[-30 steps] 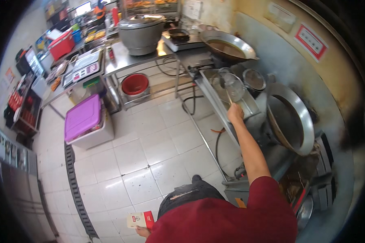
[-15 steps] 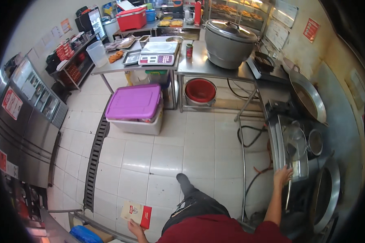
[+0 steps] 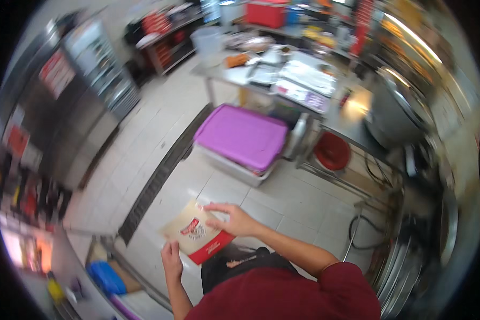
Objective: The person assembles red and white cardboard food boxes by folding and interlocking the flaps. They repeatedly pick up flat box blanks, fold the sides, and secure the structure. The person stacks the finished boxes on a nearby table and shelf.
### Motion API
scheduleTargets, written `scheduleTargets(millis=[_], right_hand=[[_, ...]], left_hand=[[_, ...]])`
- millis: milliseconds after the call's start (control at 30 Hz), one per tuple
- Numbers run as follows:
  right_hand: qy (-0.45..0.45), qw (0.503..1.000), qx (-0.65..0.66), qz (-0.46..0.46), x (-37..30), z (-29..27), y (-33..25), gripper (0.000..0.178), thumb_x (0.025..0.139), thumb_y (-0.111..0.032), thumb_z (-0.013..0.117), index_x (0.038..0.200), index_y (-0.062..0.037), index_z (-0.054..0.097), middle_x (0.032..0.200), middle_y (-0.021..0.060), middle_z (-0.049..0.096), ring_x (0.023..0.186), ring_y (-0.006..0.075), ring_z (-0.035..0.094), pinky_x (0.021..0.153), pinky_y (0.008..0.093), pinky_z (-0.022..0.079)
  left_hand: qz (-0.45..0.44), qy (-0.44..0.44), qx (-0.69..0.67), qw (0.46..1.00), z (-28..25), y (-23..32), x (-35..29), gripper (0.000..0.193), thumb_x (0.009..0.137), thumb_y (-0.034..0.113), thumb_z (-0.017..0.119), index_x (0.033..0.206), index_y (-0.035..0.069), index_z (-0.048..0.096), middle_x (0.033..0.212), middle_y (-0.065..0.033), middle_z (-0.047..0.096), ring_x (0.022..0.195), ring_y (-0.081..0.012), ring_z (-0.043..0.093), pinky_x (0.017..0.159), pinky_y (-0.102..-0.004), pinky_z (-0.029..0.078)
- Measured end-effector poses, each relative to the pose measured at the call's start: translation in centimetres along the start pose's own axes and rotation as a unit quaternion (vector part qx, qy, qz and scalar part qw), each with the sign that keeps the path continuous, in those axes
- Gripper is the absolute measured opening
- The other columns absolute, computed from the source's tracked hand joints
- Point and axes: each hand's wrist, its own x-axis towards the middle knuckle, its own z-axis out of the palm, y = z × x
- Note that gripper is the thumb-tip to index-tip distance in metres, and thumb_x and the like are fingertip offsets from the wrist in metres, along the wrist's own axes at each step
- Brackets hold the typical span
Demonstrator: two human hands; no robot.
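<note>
A flat paper bag (image 3: 197, 234), tan with a red lower band and a red print, is held in front of me over the tiled floor. My left hand (image 3: 172, 260) grips its lower left edge. My right hand (image 3: 230, 218) lies on its upper right corner with fingers spread along the top edge. The view is blurred by head motion.
A white bin with a purple lid (image 3: 243, 137) stands on the floor ahead. Behind it is a steel table (image 3: 325, 120) with a scale and trays, a red bowl (image 3: 332, 152) beneath. A floor drain grate (image 3: 160, 178) runs left. Steel cooking equipment (image 3: 437, 213) is at right.
My right hand has left the steel counter at right and come onto the paper bag. My head has turned left, so the purple-lidded bin now sits centre.
</note>
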Motion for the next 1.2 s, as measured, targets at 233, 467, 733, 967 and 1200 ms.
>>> scheduleTargets(millis=[233,467,733,967,1200], right_hand=[[-0.139,0.938,0.26,0.18,21.8,6.0,1.1,0.035,0.098,-0.01,0.069,0.129,0.0029,0.062,0.112,0.0109,0.073,0.102,0.0151,0.069,0.091,0.0303,0.055],[-0.077,0.926,0.317,0.19,39.2,6.6,-2.6,0.033,0.1,-0.012,0.067,0.127,0.0067,0.063,0.108,0.0145,0.075,0.089,0.017,0.073,0.078,0.0317,0.061],[-0.148,0.928,0.286,0.184,54.9,3.4,1.6,0.036,0.105,-0.022,0.061,0.132,0.0018,0.06,0.117,0.0095,0.072,0.102,0.0168,0.069,0.091,0.0334,0.056],[0.01,0.99,0.108,0.089,71.6,-1.5,5.8,0.05,0.099,-0.036,0.068,0.134,-0.0025,0.057,0.113,0.0158,0.071,0.107,0.0231,0.069,0.093,0.0368,0.054],[0.001,0.963,-0.234,0.133,89.3,-10.6,5.5,0.075,0.092,-0.069,0.057,0.127,-0.0035,0.064,0.103,0.0261,0.071,0.1,0.0446,0.068,0.088,0.0508,0.054]], left_hand=[[-0.044,0.057,-0.132,0.989,-8.7,-2.4,12.7,0.032,0.108,0.023,0.054,0.098,-0.005,0.065,0.085,0.0028,0.062,0.083,-0.0077,0.052,0.075,-0.0271,0.045],[-0.063,0.002,-0.154,0.986,-15.0,-1.6,30.2,0.029,0.108,0.022,0.052,0.114,-0.003,0.066,0.098,-0.0004,0.067,0.093,-0.0084,0.056,0.084,-0.0262,0.046],[-0.121,-0.026,-0.413,0.902,-16.8,0.3,47.9,0.051,0.11,0.022,0.045,0.154,-0.003,0.037,0.155,-0.0093,0.046,0.142,-0.0178,0.042,0.119,-0.0326,0.028],[-0.16,0.013,-0.171,0.972,-16.5,3.0,67.2,0.044,0.107,0.022,0.054,0.142,-0.004,0.053,0.132,-0.0105,0.064,0.119,-0.0156,0.057,0.105,-0.031,0.041],[-0.162,0.042,0.043,0.985,-16.5,6.2,87.3,0.055,0.095,0.031,0.073,0.134,-0.006,0.06,0.093,-0.0134,0.074,0.084,-0.0134,0.065,0.075,-0.0272,0.049]])
